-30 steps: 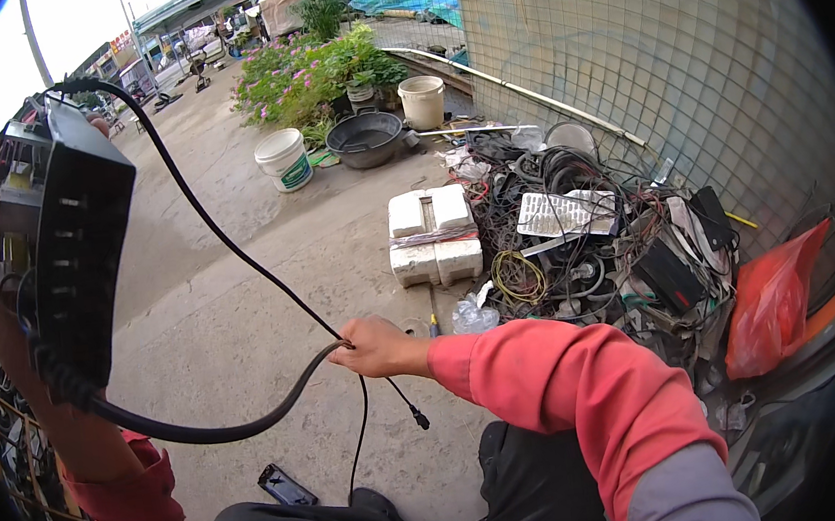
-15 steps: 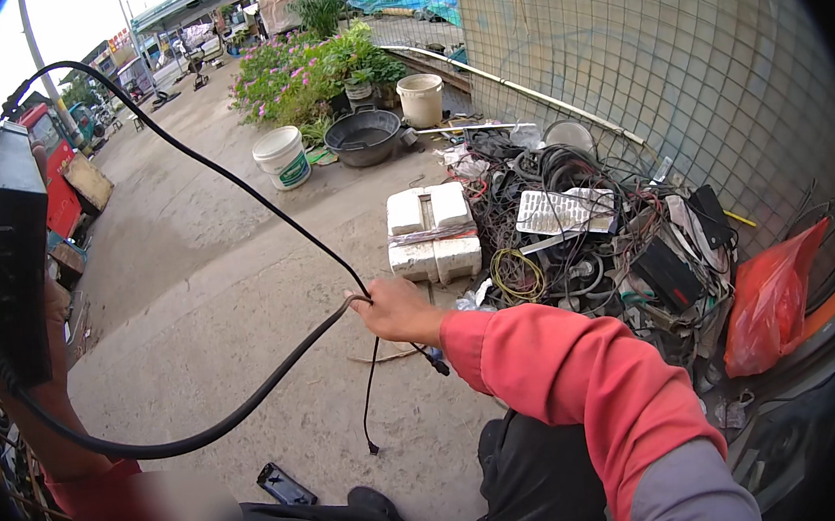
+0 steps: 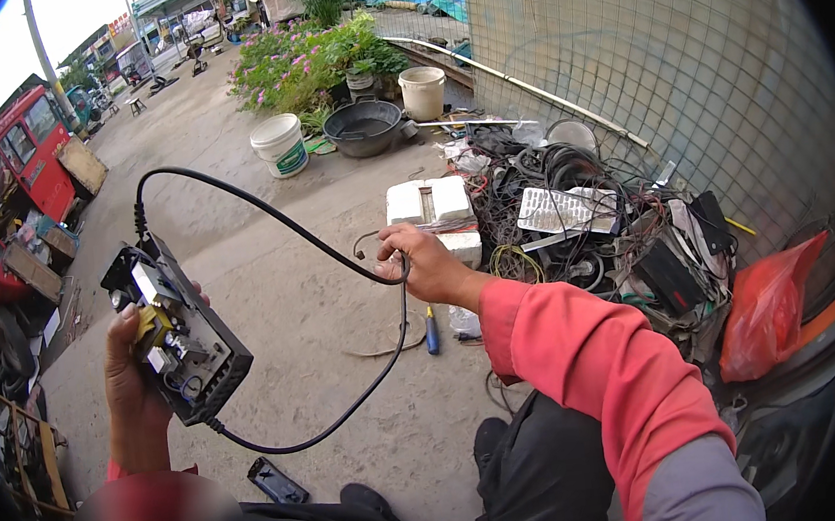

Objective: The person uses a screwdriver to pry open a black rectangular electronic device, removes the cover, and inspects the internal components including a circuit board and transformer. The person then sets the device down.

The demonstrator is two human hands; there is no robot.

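My left hand (image 3: 135,373) grips an opened black charger (image 3: 231,366) by its sides. Its bare circuit board shows, with a yellow transformer and silvery metal parts. A black cord (image 3: 261,197) leaves each end of the case. My right hand (image 3: 428,264) is closed on these cords, out in front of me, and a short cord end sticks out beyond the fingers. Below that hand, a screwdriver (image 3: 432,335) with a blue handle lies on the concrete. A black plastic cover (image 3: 279,482) rests on the ground near my feet.
White foam blocks (image 3: 428,201) stand beside a heap of tangled wires (image 3: 569,161) on the right. A red plastic bag (image 3: 772,312) lies nearer. Buckets (image 3: 279,148) and a black basin (image 3: 363,130) stand farther off. A red vehicle (image 3: 16,163) and scrap line the left.
My left hand has brought the charger down and to the right, turning its open inside into view. My right hand has moved slightly up and right with the cords. The screwdriver now shows.
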